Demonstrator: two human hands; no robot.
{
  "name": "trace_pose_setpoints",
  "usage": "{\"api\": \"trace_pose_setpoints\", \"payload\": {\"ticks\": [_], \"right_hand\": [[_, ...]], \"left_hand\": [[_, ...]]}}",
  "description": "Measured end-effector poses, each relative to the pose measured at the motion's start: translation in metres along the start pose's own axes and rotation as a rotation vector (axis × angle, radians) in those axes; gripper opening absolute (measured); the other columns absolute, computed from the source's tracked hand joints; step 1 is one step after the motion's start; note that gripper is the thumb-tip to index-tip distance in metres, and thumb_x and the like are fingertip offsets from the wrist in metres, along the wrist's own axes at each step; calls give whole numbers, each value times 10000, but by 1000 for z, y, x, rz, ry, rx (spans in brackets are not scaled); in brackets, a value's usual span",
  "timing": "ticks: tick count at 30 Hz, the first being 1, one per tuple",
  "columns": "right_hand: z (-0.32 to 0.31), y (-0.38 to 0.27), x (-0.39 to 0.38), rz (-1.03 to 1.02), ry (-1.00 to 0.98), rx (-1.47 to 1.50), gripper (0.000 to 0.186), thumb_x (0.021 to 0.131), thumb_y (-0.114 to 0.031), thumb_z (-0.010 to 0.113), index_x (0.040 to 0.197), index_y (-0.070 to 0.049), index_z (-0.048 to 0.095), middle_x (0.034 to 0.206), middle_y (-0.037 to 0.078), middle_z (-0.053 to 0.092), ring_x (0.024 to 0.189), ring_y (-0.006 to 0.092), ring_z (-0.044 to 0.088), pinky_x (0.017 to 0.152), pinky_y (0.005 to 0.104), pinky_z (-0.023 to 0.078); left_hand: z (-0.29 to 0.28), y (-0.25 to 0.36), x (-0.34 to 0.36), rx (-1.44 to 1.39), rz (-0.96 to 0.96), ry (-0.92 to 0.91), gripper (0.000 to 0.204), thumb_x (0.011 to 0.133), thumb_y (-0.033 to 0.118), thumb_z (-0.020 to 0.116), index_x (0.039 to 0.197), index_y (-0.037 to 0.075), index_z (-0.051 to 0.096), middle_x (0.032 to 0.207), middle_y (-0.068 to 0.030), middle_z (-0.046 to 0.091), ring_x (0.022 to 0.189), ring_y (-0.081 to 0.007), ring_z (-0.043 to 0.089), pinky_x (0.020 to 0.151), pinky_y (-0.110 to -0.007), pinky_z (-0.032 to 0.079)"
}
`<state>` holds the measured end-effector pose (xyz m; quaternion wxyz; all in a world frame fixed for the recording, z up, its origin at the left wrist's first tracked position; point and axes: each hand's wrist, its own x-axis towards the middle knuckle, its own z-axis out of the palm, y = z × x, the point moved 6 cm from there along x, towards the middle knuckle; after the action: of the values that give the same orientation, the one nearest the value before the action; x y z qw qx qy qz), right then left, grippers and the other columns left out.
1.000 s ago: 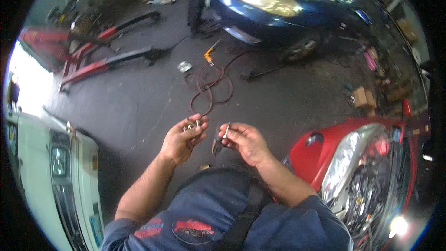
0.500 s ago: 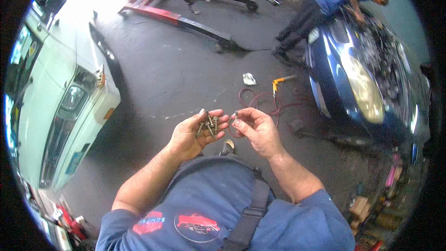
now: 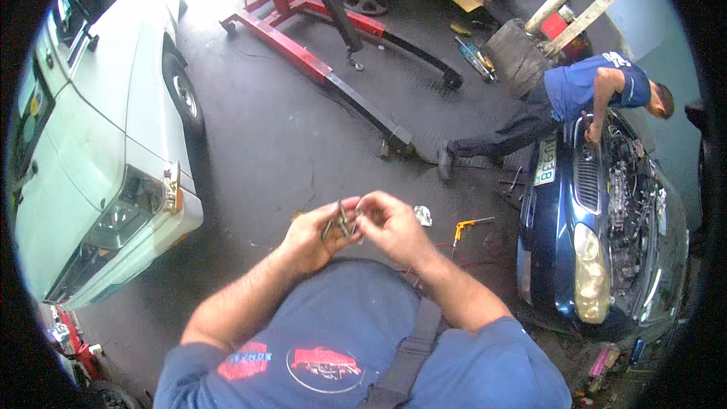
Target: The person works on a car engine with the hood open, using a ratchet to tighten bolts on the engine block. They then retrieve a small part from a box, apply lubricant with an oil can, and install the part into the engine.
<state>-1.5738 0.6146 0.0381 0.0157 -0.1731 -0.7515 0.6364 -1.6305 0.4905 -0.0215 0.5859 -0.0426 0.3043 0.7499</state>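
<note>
My left hand is cupped in front of my chest and cradles several metal bolts in its palm and fingers. One bolt stands up above the others. My right hand meets the left one's fingertips from the right. Its thumb and fingers are pinched together right beside the bolts. Whatever lies between those fingertips is hidden and too blurred to name.
A pale car stands at left, a dark blue car with its engine bay exposed at right. A co-worker leans over that bay. Ahead are a red hoist's legs, an orange air blow gun and crumpled foil.
My right hand has moved left from beside my left hand to its fingertips; the small bolt-like piece it pinched no longer shows. The view has shifted, showing more of the floor ahead.
</note>
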Motion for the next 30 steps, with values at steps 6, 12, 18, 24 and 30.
{"api": "trace_pose_setpoints", "payload": {"ticks": [6,12,18,24,30], "right_hand": [[-40,-41,115,-70,143,213,147,893,-55,629,1030,-15,594,901,16,631,819,79,612,731,239,522],[-103,-47,209,-158,194,472,147,908,-65,627,1039,-19,578,874,18,634,800,82,614,737,243,517],[-161,-60,325,-128,41,600,157,914,-79,630,1048,-23,572,868,33,633,754,103,616,688,248,515],[-201,-72,430,-33,-42,714,155,901,-82,651,1035,-37,587,885,34,643,745,112,628,677,264,537],[-255,-79,517,12,206,623,144,904,-78,640,1038,-53,596,877,25,643,738,97,620,675,248,531]], "left_hand": [[28,135,87,117,-72,-82,408,985,283,507,1293,18,531,1262,-103,608,1154,-238,592,1012,-404,467],[63,206,178,107,-124,-149,413,992,249,465,1318,-4,489,1309,-141,567,1183,-239,572,1008,-388,466],[90,283,256,127,-32,-158,430,963,191,518,1337,-11,460,1354,-151,525,1234,-238,536,1043,-372,444],[95,356,335,108,81,-194,494,925,117,574,1369,-24,411,1404,-167,480,1287,-261,495,1078,-378,418],[103,424,458,131,-171,-245,448,967,284,463,1311,-2,494,1371,-162,519,1260,-272,513,1060,-401,412]]}}
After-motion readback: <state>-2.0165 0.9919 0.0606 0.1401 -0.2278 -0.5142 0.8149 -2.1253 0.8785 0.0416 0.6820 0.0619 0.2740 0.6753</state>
